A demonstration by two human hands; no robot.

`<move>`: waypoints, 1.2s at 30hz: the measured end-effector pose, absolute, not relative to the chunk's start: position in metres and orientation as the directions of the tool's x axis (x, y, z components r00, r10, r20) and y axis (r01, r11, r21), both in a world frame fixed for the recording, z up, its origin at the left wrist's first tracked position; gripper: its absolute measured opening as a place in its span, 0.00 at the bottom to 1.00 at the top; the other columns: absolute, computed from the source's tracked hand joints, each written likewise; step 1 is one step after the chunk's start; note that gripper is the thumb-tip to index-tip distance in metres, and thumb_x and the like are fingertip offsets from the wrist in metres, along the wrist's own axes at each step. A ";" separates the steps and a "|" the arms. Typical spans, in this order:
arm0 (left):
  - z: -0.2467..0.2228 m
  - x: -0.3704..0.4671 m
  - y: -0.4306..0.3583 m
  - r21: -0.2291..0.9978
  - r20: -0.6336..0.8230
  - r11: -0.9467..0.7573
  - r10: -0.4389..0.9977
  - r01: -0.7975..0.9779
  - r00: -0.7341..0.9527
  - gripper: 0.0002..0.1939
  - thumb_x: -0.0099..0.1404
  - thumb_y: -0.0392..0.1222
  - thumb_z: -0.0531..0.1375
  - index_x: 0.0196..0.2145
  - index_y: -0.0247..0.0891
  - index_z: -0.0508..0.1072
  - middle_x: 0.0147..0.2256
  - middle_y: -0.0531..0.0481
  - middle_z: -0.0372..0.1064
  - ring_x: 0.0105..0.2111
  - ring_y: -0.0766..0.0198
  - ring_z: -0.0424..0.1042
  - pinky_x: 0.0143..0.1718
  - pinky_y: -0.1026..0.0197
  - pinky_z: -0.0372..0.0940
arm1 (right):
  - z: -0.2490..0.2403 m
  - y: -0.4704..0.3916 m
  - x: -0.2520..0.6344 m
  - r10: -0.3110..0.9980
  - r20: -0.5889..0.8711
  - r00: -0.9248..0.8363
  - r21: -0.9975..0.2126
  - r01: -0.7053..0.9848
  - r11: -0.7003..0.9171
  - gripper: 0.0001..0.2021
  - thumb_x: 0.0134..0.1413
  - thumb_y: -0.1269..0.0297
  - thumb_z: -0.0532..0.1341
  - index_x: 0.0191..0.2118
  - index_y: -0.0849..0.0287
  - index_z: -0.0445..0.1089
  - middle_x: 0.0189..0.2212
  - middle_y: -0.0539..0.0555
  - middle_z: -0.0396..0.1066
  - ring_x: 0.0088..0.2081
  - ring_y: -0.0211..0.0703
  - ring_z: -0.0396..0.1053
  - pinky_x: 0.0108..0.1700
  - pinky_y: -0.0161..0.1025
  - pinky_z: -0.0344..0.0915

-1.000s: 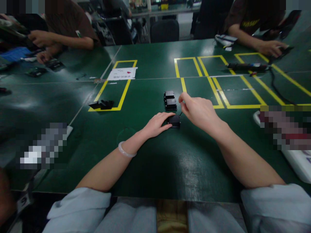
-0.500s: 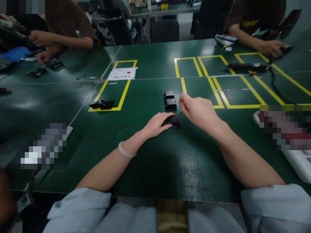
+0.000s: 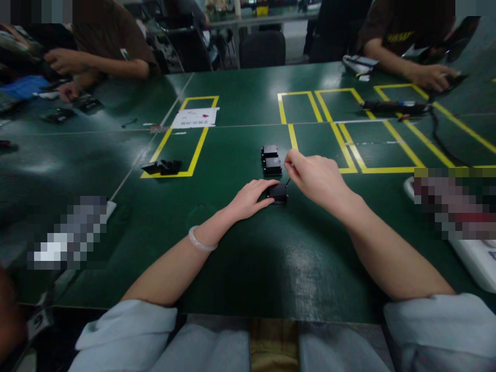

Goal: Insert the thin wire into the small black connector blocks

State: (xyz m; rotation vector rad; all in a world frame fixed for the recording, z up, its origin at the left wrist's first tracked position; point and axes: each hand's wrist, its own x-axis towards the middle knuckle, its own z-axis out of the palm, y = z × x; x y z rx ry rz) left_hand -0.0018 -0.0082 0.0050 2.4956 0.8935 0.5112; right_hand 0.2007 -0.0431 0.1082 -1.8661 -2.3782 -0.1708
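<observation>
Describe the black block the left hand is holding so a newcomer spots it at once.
On the green table, three small black blocks form a rough line ahead of the person. The held block is the nearest one. Unlike the two blocks beyond, it is gripped by the left hand.

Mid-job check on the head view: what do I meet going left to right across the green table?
Dark parts on yellow tape → left hand → nearest black block → right hand → long black device.

Head-height view, forward and down.
</observation>
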 end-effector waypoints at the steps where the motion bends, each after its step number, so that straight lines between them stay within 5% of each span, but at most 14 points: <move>1: 0.005 -0.002 -0.008 0.514 0.192 -0.696 0.664 0.502 0.723 0.25 0.72 0.51 0.55 0.63 0.42 0.61 0.57 0.43 0.67 0.54 0.51 0.67 0.56 0.50 0.61 | 0.108 -0.043 0.201 0.958 0.163 -0.236 0.023 0.972 0.235 0.18 0.68 0.59 0.42 0.50 0.57 0.65 0.34 0.57 0.77 0.32 0.46 0.72 0.29 0.38 0.43; 23: 0.007 -0.002 -0.009 0.519 0.189 -0.691 0.667 0.503 0.720 0.25 0.72 0.50 0.54 0.63 0.42 0.61 0.58 0.43 0.67 0.54 0.51 0.67 0.55 0.50 0.62 | 0.106 -0.043 0.203 0.941 0.204 -0.270 -0.001 0.961 0.276 0.16 0.66 0.62 0.44 0.51 0.56 0.64 0.35 0.56 0.77 0.31 0.44 0.71 0.28 0.38 0.43; 31: 0.006 -0.002 -0.009 0.511 0.188 -0.697 0.661 0.502 0.727 0.25 0.73 0.51 0.54 0.63 0.41 0.61 0.57 0.43 0.67 0.54 0.51 0.67 0.55 0.50 0.61 | 0.108 -0.043 0.201 0.954 0.162 -0.252 0.006 0.967 0.254 0.19 0.69 0.55 0.43 0.50 0.57 0.65 0.34 0.57 0.77 0.33 0.46 0.72 0.29 0.38 0.45; 36: 0.006 -0.001 -0.009 0.511 0.181 -0.690 0.669 0.512 0.721 0.25 0.72 0.51 0.54 0.63 0.42 0.61 0.57 0.43 0.67 0.54 0.51 0.67 0.55 0.50 0.62 | 0.108 -0.042 0.201 0.958 0.158 -0.238 0.002 0.971 0.240 0.18 0.68 0.60 0.42 0.52 0.57 0.64 0.35 0.58 0.77 0.32 0.45 0.71 0.30 0.38 0.46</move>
